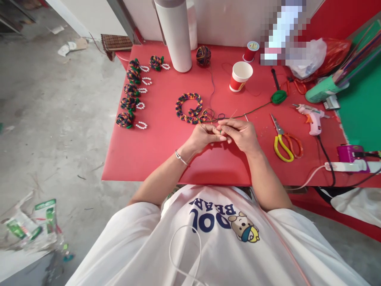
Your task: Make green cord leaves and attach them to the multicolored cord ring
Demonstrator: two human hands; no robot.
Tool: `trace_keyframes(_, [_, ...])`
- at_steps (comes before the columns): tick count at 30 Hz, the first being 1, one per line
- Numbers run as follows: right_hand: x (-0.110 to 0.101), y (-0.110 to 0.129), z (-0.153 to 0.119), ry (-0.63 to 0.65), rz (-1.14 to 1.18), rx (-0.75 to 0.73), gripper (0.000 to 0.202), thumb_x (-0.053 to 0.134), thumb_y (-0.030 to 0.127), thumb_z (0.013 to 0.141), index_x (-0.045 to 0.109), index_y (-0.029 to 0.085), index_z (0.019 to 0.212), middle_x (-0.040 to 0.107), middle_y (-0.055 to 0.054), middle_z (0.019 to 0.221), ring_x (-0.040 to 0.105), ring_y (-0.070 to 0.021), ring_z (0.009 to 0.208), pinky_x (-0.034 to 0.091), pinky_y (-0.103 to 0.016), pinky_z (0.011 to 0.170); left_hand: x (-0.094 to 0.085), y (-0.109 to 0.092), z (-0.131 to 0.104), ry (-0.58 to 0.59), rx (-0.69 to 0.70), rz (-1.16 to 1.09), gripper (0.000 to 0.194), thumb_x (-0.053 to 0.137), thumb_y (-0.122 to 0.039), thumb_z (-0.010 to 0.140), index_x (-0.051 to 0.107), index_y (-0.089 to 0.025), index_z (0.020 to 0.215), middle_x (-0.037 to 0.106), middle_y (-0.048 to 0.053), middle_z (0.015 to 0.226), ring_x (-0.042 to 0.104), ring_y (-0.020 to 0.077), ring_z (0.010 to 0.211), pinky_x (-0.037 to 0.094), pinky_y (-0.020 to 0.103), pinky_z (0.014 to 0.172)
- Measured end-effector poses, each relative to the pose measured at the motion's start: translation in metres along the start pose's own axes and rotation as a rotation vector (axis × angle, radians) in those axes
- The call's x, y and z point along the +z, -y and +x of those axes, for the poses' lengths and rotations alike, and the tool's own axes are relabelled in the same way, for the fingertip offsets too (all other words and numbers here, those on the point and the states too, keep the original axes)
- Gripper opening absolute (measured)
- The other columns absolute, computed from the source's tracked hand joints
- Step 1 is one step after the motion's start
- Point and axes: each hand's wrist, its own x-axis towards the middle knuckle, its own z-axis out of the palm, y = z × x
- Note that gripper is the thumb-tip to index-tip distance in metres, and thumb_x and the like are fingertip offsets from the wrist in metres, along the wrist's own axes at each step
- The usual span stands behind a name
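Note:
My left hand [205, 138] and my right hand [239, 134] meet over the red table, fingertips pinched together on a small bit of green yarn. A dark green strand runs from the fingers to a green yarn bundle [278, 96] on the right. Just beyond my left hand lies a curled multicolour braided cord [179, 109], its loose threads reaching my fingers. A thin needle-like tip shows above my right hand, and a small hook [246, 117] lies behind it. What exactly sits between the fingertips is mostly hidden.
Several yarn flowers [125, 119] with white bead loops line the left edge. Behind stand a tall white bottle [175, 35], a yarn ball [203, 56] and a paper cup [240, 76]. Scissors [281, 143], a pink glue gun [313, 118] and a power strip [342, 166] lie to the right.

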Motion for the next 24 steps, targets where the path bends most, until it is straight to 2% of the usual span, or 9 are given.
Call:
trace_keyframes(3, [-0.003, -0.001, 0.003, -0.049, 0.033, -0.015, 0.041, 0.081, 0.063, 0.085, 0.076, 0.023, 0.094, 0.078, 0.0, 0.079, 0.061, -0.008, 0.053, 0.04, -0.018, 0.038, 0.0, -0.002, -0.001, 0.047, -0.059, -0.035, 0.05, 0.105, -0.045, 0.051, 0.071, -0.012, 0.068, 0.071, 0.004, 0.064, 0.064, 0.0124, 0.05, 0.042, 0.021, 0.038])
trace_keyframes(5, [-0.007, -0.002, 0.007, -0.111, 0.087, -0.038, 0.044, 0.077, 0.067, 0.086, 0.073, 0.025, 0.099, 0.075, 0.002, 0.077, 0.06, -0.0074, 0.052, 0.037, -0.018, 0.037, 0.0, -0.001, -0.002, 0.092, -0.103, -0.059, 0.051, 0.104, -0.045, 0.056, 0.074, -0.012, 0.081, 0.075, 0.006, 0.071, 0.071, 0.0167, 0.057, 0.043, 0.019, 0.037])
trace_keyframes(8, [-0.019, -0.001, 0.012, -0.254, 0.109, -0.069, 0.043, 0.074, 0.067, 0.09, 0.072, 0.029, 0.111, 0.068, 0.005, 0.076, 0.058, -0.0063, 0.052, 0.036, -0.018, 0.038, -0.002, 0.0, -0.002, 0.119, -0.185, -0.076, 0.058, 0.104, -0.037, 0.057, 0.075, -0.012, 0.1, 0.078, 0.007, 0.077, 0.077, 0.0208, 0.063, 0.044, 0.018, 0.037])
trace_keyframes(11, [-0.031, -0.001, 0.017, -0.388, 0.091, -0.091, 0.038, 0.073, 0.062, 0.092, 0.074, 0.031, 0.114, 0.066, 0.004, 0.079, 0.058, -0.0052, 0.054, 0.035, -0.018, 0.039, -0.005, 0.0, -0.001, 0.098, -0.237, -0.104, 0.058, 0.104, -0.027, 0.055, 0.074, -0.012, 0.102, 0.079, 0.007, 0.081, 0.079, 0.0229, 0.067, 0.044, 0.018, 0.037])
trace_keyframes(16, [-0.047, -0.006, 0.023, -0.532, 0.106, -0.155, 0.036, 0.074, 0.06, 0.091, 0.076, 0.031, 0.112, 0.065, 0.004, 0.079, 0.057, -0.0046, 0.055, 0.035, -0.018, 0.04, -0.009, -0.003, -0.001, 0.017, -0.25, -0.054, 0.048, 0.1, -0.017, 0.06, 0.074, -0.011, 0.1, 0.08, 0.01, 0.082, 0.076, 0.0195, 0.061, 0.041, 0.017, 0.037])
trace_keyframes(20, [-0.051, -0.006, 0.024, -0.552, 0.111, -0.165, 0.038, 0.075, 0.062, 0.09, 0.077, 0.031, 0.11, 0.065, 0.004, 0.078, 0.056, -0.0047, 0.055, 0.035, -0.018, 0.041, -0.012, -0.009, 0.0, -0.014, -0.238, -0.036, 0.045, 0.102, -0.024, 0.057, 0.071, -0.012, 0.087, 0.076, 0.008, 0.069, 0.075, 0.021, 0.06, 0.034, 0.017, 0.034])
trace_keyframes(24, [-0.037, -0.001, 0.018, -0.399, 0.083, -0.057, 0.04, 0.085, 0.062, 0.078, 0.08, 0.027, 0.096, 0.069, 0.003, 0.074, 0.051, -0.0055, 0.053, 0.034, -0.019, 0.041, -0.013, -0.014, 0.003, -0.073, -0.124, -0.024, 0.047, 0.105, -0.028, 0.052, 0.065, -0.014, 0.072, 0.065, 0.0, 0.056, 0.059, 0.0093, 0.044, 0.029, 0.017, 0.036])
